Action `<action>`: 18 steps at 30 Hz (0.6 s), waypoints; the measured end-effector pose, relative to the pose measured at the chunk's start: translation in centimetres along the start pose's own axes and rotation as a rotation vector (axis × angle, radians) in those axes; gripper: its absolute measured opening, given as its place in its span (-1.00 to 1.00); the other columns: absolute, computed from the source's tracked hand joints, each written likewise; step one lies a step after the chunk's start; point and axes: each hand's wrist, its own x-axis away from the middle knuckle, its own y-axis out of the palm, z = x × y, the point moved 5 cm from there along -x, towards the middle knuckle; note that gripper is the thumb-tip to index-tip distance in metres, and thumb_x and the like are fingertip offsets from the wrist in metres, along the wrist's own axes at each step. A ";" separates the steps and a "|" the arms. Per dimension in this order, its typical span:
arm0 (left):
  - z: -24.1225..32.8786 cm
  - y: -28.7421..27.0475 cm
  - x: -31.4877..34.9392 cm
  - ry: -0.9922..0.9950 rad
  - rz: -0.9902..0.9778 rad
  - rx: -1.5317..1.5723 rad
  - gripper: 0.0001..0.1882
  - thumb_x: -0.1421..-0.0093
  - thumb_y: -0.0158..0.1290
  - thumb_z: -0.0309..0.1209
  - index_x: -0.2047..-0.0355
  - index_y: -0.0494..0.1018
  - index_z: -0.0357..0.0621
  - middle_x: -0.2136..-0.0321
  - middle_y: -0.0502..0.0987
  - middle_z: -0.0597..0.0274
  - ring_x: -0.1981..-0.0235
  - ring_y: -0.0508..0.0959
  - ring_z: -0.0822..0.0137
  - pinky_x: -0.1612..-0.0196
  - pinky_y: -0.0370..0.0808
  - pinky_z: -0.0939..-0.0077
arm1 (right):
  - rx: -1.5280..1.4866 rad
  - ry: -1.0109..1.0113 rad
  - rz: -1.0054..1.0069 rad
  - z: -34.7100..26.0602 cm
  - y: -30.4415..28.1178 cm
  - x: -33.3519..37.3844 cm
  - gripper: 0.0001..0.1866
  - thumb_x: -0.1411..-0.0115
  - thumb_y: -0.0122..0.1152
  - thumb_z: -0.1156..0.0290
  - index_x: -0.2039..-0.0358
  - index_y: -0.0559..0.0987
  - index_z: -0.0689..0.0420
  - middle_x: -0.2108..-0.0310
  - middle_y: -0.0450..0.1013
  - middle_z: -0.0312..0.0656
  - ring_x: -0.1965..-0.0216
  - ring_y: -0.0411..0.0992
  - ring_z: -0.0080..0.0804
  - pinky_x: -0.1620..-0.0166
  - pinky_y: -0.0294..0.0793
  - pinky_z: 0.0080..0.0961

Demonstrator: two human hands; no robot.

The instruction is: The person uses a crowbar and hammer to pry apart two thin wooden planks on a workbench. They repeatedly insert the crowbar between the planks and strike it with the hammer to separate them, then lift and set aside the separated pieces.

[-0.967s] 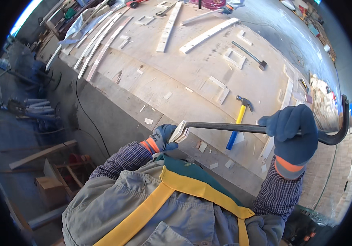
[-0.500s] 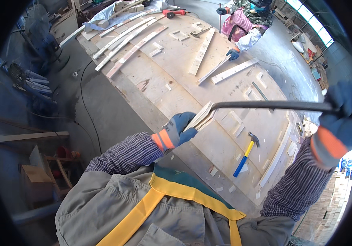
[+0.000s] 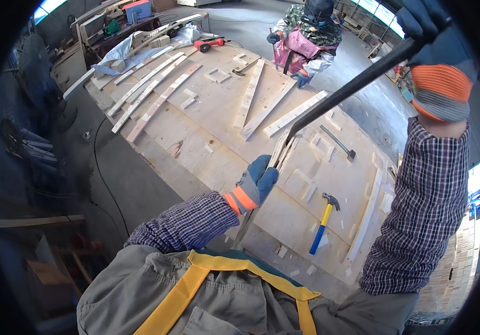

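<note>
My gloved left hand (image 3: pixel 255 183) is closed around a piece of wood (image 3: pixel 282 149) that looks split or layered, held on edge over the big wooden worktable. Raised high at the right, my gloved right hand (image 3: pixel 440 42) grips a long dark pry bar (image 3: pixel 349 92). The bar slants down to the left, and its tip meets the upper end of the wood, seemingly in the gap between its layers. On the table to the right of my left hand lies a claw hammer (image 3: pixel 322 226) with a yellow and blue handle.
A second hammer (image 3: pixel 339 144) lies farther back on the worktable (image 3: pixel 223 120). Pale wood strips (image 3: pixel 156 89) cover its far left, near a red power drill (image 3: pixel 209 44). Across the table a co-worker (image 3: pixel 309 47) touches a strip (image 3: pixel 268 110). Small wood scraps are scattered about.
My right hand has risen, swinging the pry bar from nearly level to a steep slant. The wood in my left hand has turned more upright. The head view has shifted.
</note>
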 end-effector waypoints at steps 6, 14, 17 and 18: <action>-1.0 2.5 -2.4 -0.023 -0.062 -0.057 -0.74 -0.22 -0.11 -0.32 0.22 0.37 -0.27 0.55 0.42 0.15 0.51 0.40 0.33 0.37 0.39 0.40 | 0.019 0.086 -0.067 1.3 -4.4 -3.3 -0.50 -0.21 0.01 -0.07 0.29 0.38 0.20 0.74 -0.02 -0.50 0.75 -0.07 -0.72 0.67 -0.06 -0.73; -2.3 3.0 -4.4 -0.093 -0.097 -0.124 -0.70 -0.23 -0.07 -0.28 0.17 0.38 -0.27 0.47 0.49 0.12 0.43 0.45 0.35 0.32 0.42 0.39 | 0.006 0.271 -0.106 6.9 -8.9 -6.1 -0.42 -0.31 -0.16 -0.01 0.00 0.37 0.32 0.71 -0.01 -0.46 0.71 -0.07 -0.70 0.66 -0.05 -0.71; -2.7 3.3 -4.7 -0.035 -0.135 -0.116 -0.69 -0.22 -0.04 -0.28 0.16 0.37 -0.28 0.48 0.47 0.16 0.44 0.45 0.36 0.31 0.43 0.41 | 0.069 0.326 -0.034 8.8 -9.5 -7.2 -0.38 -0.31 -0.17 -0.01 -0.08 0.34 0.32 0.72 -0.01 -0.47 0.71 -0.08 -0.71 0.66 -0.08 -0.71; -2.9 3.4 -4.9 -0.040 -0.131 -0.085 -0.69 -0.22 -0.04 -0.29 0.15 0.37 -0.29 0.46 0.48 0.15 0.43 0.45 0.36 0.31 0.43 0.41 | 0.079 0.354 -0.022 9.6 -9.8 -7.7 -0.39 -0.31 -0.18 -0.02 -0.06 0.36 0.32 0.72 -0.01 -0.47 0.71 -0.08 -0.71 0.66 -0.09 -0.71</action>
